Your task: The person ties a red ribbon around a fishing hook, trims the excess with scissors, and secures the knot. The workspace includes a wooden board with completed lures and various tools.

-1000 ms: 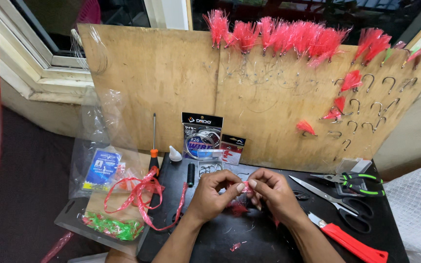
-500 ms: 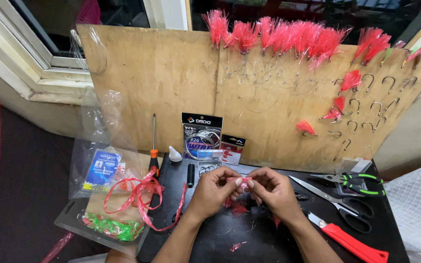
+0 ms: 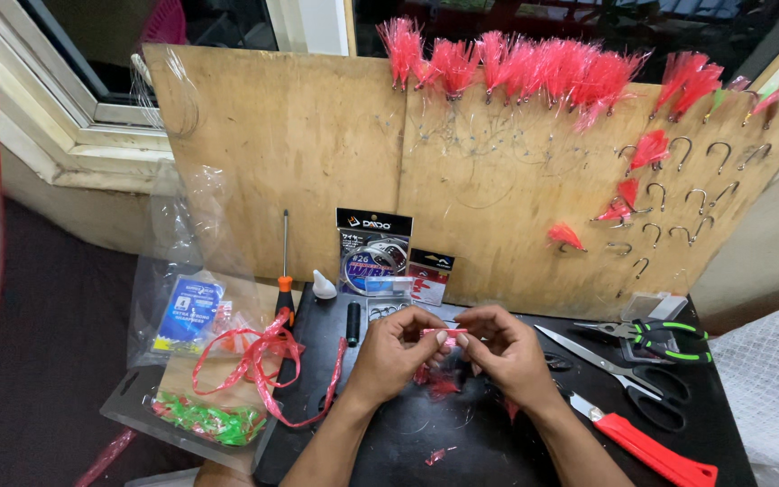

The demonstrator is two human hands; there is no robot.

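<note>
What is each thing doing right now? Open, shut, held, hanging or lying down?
Left hand: pinching the pink tuft.
Right hand: pinching the same tuft from the other side.
Pink tuft: held between both hands.
Scissors: lying flat, blades closed.
Pliers: lying flat, jaws shut.
Red-handled knife: lying on the black mat.
Screwdriver: leaning upright against the board.
Feathered hooks: hanging along the board's top edge.

Bare black mat point(image 3: 407, 442) lies open toward the person; scissors point(image 3: 615, 374), pliers point(image 3: 660, 335) and red ribbon point(image 3: 263, 361) crowd both sides.
</note>
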